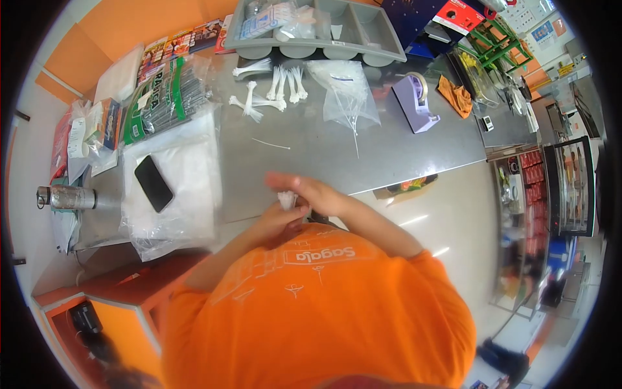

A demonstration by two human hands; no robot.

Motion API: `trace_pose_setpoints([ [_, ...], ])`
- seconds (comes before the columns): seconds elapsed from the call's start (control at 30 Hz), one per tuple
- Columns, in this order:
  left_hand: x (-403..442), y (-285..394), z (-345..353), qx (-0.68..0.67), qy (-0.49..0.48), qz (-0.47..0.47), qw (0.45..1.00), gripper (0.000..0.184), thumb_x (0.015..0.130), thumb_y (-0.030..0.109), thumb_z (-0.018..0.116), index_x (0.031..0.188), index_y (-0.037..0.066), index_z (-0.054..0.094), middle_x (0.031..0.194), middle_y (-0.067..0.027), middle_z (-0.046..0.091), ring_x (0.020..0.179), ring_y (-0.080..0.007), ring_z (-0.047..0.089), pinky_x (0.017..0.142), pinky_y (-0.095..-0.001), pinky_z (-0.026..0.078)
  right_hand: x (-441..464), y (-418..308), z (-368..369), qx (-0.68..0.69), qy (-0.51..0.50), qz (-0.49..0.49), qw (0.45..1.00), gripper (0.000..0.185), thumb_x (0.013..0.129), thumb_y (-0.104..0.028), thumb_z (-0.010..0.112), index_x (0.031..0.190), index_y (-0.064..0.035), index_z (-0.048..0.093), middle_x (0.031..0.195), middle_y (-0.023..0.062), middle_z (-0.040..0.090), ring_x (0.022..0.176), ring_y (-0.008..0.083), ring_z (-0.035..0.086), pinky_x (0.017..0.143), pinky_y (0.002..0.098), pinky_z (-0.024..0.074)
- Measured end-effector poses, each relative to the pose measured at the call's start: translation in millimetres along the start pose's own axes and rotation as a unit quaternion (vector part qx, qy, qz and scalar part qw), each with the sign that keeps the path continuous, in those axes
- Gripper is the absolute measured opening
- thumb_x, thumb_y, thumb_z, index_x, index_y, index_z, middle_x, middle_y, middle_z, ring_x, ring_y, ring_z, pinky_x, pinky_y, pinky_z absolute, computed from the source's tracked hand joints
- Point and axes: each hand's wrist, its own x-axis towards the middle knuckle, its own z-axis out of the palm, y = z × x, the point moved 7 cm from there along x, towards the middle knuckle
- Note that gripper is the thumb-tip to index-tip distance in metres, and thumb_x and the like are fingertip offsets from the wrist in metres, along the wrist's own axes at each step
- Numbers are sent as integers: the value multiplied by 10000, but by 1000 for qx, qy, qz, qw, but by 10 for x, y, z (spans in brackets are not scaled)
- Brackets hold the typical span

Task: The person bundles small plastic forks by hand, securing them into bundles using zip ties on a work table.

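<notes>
Close to my body, at the table's front edge, my left hand [283,222] is closed around a bundle of white cable ties [287,198], whose heads show above the fist. My right hand [312,192] is held over and beside the bundle with its fingers stretched out, slightly blurred; whether it touches the heads I cannot tell. One loose cable tie [271,143] lies on the metal table [243,165]. Farther back are several bundled cable ties [275,84], some crossing each other. A clear plastic bag [340,87] holds more ties, with some sticking out.
A grey compartment tray [369,55] stands at the back. A purple tape dispenser [414,107] and an orange cloth [455,96] lie to the right. On the left are a phone [153,183] on plastic bags [194,220], a straw pack [162,97] and a bottle [72,197].
</notes>
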Motion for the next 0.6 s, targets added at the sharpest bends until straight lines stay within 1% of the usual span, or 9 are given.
trace_pose_setpoints([
  [0.1, 18, 8, 61, 26, 11, -12, 1000, 111, 855, 159, 545, 908, 117, 457, 648, 39, 381, 543, -49, 354, 510, -215, 307, -113, -37, -63, 92, 34, 37, 994, 628, 906, -488, 324, 1354, -51, 269, 1349, 143, 353, 1250, 254, 325, 987, 329, 295],
  [0.17, 48, -19, 84, 49, 22, -28, 998, 151, 837, 170, 566, 916, 109, 452, 645, 35, 390, 542, -48, 359, 487, -217, 305, -174, -151, 31, -233, 37, -27, 971, 598, 884, -459, 405, 1322, -56, 341, 1235, 170, 465, 1153, 296, 431, 947, 349, 337],
  [0.23, 103, -8, 155, 82, 23, -41, 995, 192, 819, 180, 586, 924, 101, 446, 642, 32, 400, 541, -46, 365, 463, -218, 303, -244, -313, -60, -342, 100, -73, 932, 580, 863, -459, 434, 1267, -47, 384, 1161, 176, 495, 1031, 301, 486, 860, 366, 379],
  [0.27, 117, 86, 219, 151, 23, 11, 988, 245, 800, 196, 606, 943, 89, 439, 646, 28, 409, 553, -48, 382, 444, -218, 303, -300, -436, -106, -444, 149, -114, 876, 564, 842, -460, 463, 1213, -37, 427, 1088, 181, 525, 908, 306, 542, 772, 384, 422],
  [0.33, 175, 120, 266, 228, 11, 61, 972, 298, 781, 212, 625, 962, 77, 431, 649, 24, 418, 565, -50, 400, 426, -218, 302, -350, -478, -130, -513, 167, -99, 836, 497, 831, -442, 483, 1121, -38, 456, 1018, 154, 547, 855, 303, 559, 723, 386, 438],
  [0.37, 241, 65, 137, 314, 50, 49, 947, 335, 775, 220, 630, 987, 65, 422, 693, 4, 435, 580, -67, 421, 431, -226, 323, -369, -475, -117, -575, 169, -83, 796, 437, 821, -423, 502, 1029, -40, 484, 948, 127, 570, 802, 301, 576, 675, 388, 454],
  [0.43, 292, 92, 151, 408, 85, 42, 908, 374, 769, 229, 636, 1011, 52, 413, 736, -17, 453, 594, -84, 443, 435, -234, 344, -419, -478, -145, -560, 199, -88, 799, 382, 834, -408, 490, 956, -46, 485, 895, 115, 572, 756, 312, 579, 638, 387, 461],
  [0.53, 358, 307, 395, 459, 86, 204, 861, 382, 763, 228, 641, 1005, 33, 418, 851, -73, 482, 625, -119, 489, 426, -257, 364, -550, -453, -208, -505, 264, -109, 814, 304, 856, -361, 473, 854, -57, 477, 816, 112, 561, 658, 331, 570, 564, 392, 465],
  [0.6, 417, 369, 615, 636, 39, 349, 687, 410, 749, 221, 657, 1016, 10, 428, 949, -120, 490, 724, -139, 521, 512, -276, 418, -653, -460, -328, -464, 315, -129, 818, 271, 866, -329, 469, 824, -61, 468, 789, 121, 549, 607, 339, 558, 527, 399, 462],
])
